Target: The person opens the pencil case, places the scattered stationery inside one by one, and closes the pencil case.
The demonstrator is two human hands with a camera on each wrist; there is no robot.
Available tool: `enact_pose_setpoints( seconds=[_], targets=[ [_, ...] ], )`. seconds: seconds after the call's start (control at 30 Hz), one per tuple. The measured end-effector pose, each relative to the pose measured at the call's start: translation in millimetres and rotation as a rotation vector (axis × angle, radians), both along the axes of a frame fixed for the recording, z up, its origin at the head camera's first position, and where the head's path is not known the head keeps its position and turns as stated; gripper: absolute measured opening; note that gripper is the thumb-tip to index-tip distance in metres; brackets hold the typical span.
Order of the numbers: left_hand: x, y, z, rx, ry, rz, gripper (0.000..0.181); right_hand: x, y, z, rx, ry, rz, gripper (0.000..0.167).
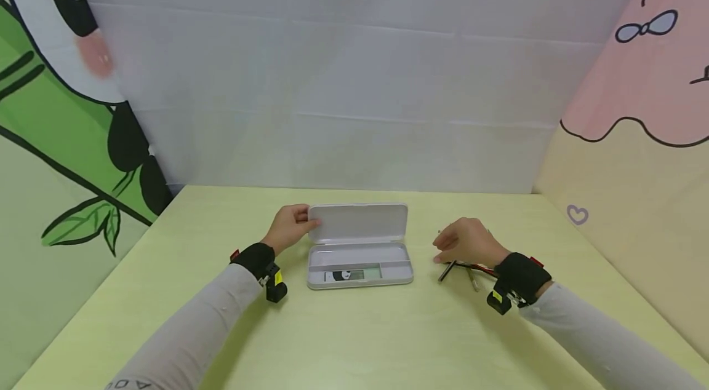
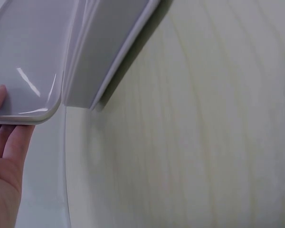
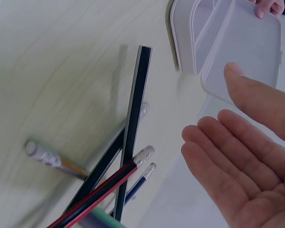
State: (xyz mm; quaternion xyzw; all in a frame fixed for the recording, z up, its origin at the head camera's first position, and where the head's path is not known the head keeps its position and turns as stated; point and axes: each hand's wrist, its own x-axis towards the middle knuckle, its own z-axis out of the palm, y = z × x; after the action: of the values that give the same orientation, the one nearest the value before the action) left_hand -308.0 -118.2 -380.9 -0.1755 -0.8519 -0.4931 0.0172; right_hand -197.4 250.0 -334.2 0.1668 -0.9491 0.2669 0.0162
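Observation:
A pale grey pencil case (image 1: 360,283) lies opened on the table, its lid (image 1: 357,222) raised at the back. My left hand (image 1: 289,227) pinches the lid's left edge, thumb on the inner face and fingers behind, as the left wrist view shows. To the right of the case, my right hand (image 1: 471,241) hovers by a loose pile of pencils. Its fingers are extended with nothing between them. In the right wrist view lie a black pencil (image 3: 137,95), a red-and-black striped pencil (image 3: 102,194) and several others, crossing one another. The right hand partly hides the pile in the head view.
Inside the case's front part is a strip with a dark-and-white picture (image 1: 340,275). The pale yellow table (image 1: 354,341) meets a white cloth backdrop (image 1: 354,70). Printed side panels stand left (image 1: 66,193) and right (image 1: 626,181).

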Motion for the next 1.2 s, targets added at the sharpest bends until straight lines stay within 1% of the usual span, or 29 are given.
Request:
enact_pose_setpoints(
  seconds=[0.17,0.27,0.33,0.5,0.6,0.7,0.87,0.97,1.07,1.2],
  targets=[
    [-0.4,3.6,0.4,0.001,0.001,-0.005,0.032,5.4,11.6,1.3,-0.033,-0.025,-0.046,0.031],
    [-0.2,3.6,0.4,-0.002,-0.002,-0.015,0.032,7.8,20.4,1.6,-0.022,-0.033,-0.073,0.031],
    [-0.4,2.6,1.2,-0.005,0.001,-0.020,0.033,8.9,25.6,4.1,-0.012,-0.023,-0.081,0.030],
    [0.1,-1.4,4.7,-0.012,0.008,-0.007,0.031,9.8,35.9,11.9,0.005,0.018,-0.098,0.029],
    [1.3,-2.4,5.9,-0.018,0.004,-0.007,0.032,12.6,42.8,13.7,0.028,0.035,-0.118,0.030],
    [2.2,-2.2,5.1,-0.020,-0.002,-0.013,0.033,16.1,51.2,11.1,0.047,0.040,-0.135,0.030],
    [4.0,-3.0,3.6,-0.017,-0.008,-0.010,0.032,21.3,64.3,4.6,0.043,0.028,-0.169,0.034],
    [4.8,-3.5,3.8,-0.023,-0.004,-0.009,0.032,25.0,70.7,2.9,0.053,0.052,-0.186,0.033],
    [4.9,-3.6,4.4,-0.026,-0.007,-0.007,0.031,28.6,76.6,0.8,0.035,0.058,-0.195,0.031],
    [5.5,-3.7,5.5,-0.028,-0.008,-0.011,0.031,31.5,83.7,-7.1,0.019,0.087,-0.189,0.033]
  ],
)
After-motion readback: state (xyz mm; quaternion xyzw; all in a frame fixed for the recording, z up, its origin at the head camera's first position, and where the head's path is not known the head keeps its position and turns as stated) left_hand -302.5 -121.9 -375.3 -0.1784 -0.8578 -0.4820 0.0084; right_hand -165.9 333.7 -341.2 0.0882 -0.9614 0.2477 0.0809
